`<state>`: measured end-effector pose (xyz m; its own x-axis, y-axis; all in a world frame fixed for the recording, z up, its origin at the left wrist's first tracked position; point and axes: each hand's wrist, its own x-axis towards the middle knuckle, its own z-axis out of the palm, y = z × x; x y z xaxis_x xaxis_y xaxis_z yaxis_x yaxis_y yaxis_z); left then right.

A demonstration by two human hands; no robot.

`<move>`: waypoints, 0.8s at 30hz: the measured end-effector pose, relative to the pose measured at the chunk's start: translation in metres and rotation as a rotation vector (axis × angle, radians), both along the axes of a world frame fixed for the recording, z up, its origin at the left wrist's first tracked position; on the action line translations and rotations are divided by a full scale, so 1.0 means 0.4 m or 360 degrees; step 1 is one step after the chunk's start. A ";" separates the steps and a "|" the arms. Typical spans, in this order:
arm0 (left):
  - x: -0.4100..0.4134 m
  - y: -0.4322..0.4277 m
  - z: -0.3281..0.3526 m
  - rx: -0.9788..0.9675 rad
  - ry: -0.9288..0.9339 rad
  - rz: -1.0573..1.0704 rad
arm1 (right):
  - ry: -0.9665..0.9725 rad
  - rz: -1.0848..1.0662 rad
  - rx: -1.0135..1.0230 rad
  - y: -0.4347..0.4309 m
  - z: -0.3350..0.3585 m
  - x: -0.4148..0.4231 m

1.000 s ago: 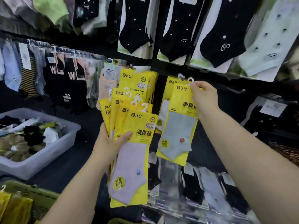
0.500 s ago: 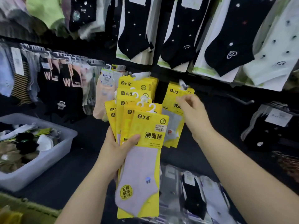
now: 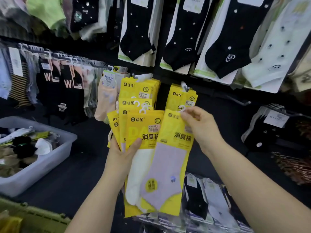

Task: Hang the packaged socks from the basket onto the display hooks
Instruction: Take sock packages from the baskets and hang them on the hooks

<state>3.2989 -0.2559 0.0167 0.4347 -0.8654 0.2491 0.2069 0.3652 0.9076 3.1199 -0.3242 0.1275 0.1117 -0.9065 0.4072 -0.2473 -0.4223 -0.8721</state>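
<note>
A fan of yellow sock packs (image 3: 134, 121) is held up in the left grip (image 3: 119, 156), with the thumb laid across the front and the fingers curled round the back. The front pack (image 3: 170, 165), the one with a pale purple sock inside, is pinched by the right grip (image 3: 201, 127) at its top right corner, just by its small white hanger (image 3: 182, 108). This pack is tilted a little and lies over the right side of the fan, so a pack with a white sock (image 3: 138, 172) is partly hidden behind it. The front pack hangs down below the right grip and is seen just right of the left thumb; whether it is touched by the left grip cannot be told. Just above the right grip, more yellow packs (image 3: 182, 96) are already hung on a display hook (image 3: 184, 85), and a thicker bunch (image 3: 139, 89) is hung on the next one to the left. Another hook (image 3: 239, 102) is seen further right. Higher up, black socks (image 3: 138, 39) with little dots are hung. A clear bin (image 3: 35, 179) full of loose socks is placed to the left, and the edge of a green basket (image 3: 42, 219) is seen at the bottom left corner.
</note>
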 end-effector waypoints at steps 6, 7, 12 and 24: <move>0.047 0.002 0.007 0.0082 -0.0233 0.0128 | -0.0041 -0.0420 -0.0207 -0.113 0.072 -0.017; 0.050 0.002 0.007 0.0087 -0.0238 0.0125 | -0.0004 -0.0420 -0.0247 -0.131 0.088 -0.005; 0.060 0.008 0.013 0.0074 -0.0270 0.0088 | 0.0140 -0.0431 -0.0174 -0.210 0.102 0.047; 0.029 -0.006 0.004 0.0034 -0.0122 -0.0043 | 0.0224 0.0155 -0.0007 0.025 -0.061 0.106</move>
